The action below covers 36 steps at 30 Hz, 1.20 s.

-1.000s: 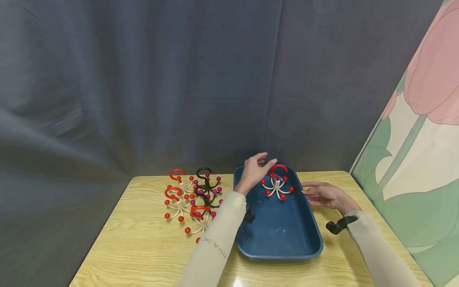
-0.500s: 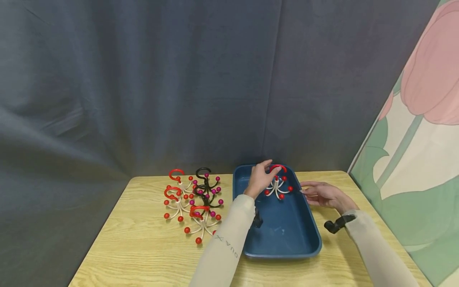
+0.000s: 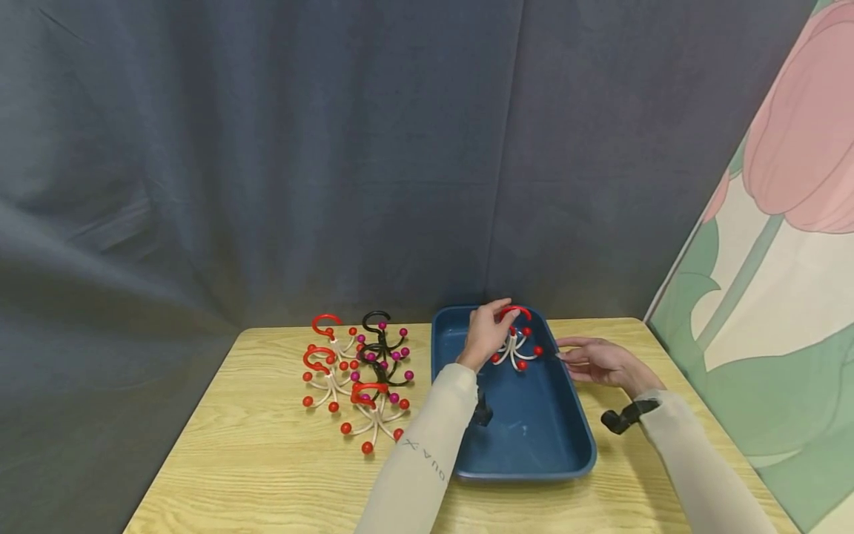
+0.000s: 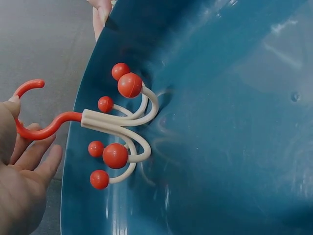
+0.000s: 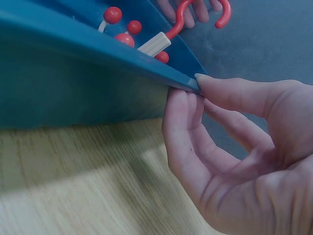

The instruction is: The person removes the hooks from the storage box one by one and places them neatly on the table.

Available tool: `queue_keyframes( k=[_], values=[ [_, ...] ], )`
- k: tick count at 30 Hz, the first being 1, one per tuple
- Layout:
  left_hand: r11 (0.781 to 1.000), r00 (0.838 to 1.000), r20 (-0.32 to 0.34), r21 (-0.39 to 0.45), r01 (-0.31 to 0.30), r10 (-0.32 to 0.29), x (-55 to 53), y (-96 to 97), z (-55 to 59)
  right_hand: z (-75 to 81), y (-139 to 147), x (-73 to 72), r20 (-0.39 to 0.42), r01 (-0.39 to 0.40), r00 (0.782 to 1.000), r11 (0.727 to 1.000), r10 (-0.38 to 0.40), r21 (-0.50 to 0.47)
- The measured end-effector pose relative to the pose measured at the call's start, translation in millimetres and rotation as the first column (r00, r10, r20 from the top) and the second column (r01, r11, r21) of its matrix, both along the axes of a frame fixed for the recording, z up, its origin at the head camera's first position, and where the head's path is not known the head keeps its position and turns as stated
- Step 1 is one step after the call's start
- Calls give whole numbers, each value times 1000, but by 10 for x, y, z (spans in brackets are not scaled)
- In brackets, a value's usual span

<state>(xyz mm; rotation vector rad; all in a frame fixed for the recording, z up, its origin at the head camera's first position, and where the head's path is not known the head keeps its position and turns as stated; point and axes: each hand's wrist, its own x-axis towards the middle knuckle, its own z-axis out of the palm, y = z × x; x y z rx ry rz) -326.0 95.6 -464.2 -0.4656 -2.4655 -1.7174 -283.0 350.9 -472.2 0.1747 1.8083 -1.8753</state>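
Inside the blue tray, near its back end, stands a hanger hook with a red hook, white curved arms and red ball tips. My left hand is at its red top. In the left wrist view, the thumb lies on the red curve of the hanger hook and the other fingers are behind it; the index finger is mostly hidden. My right hand pinches the tray's right rim between thumb and fingers, as the right wrist view shows for the tray rim.
Left of the tray, three red-and-white hanger hooks stand on the wooden table. Two black hanger hooks with magenta balls stand among them, arms close or overlapping. A dark curtain hangs behind; a floral panel is at right.
My left hand has moved right and slightly down onto the red top of the hanger hook in the tray. The right hand stays at the rim.
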Motion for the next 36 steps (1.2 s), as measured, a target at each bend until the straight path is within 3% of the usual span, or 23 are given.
queue_keyframes(
  k=[18,29,36],
  values=[
    [1000,998,-55,-2,8,-8,-10,-28,51,-4,18,-13,-1,-5,1000,1000,5,-15],
    [999,992,-120,-15,47,-48,-4,-143,252,-6,-3,-18,-3,-22,1000,1000,22,-20],
    [999,990,-134,-32,31,-35,1,-214,406,-10,0,-18,-9,-15,1000,1000,15,-10]
  ],
)
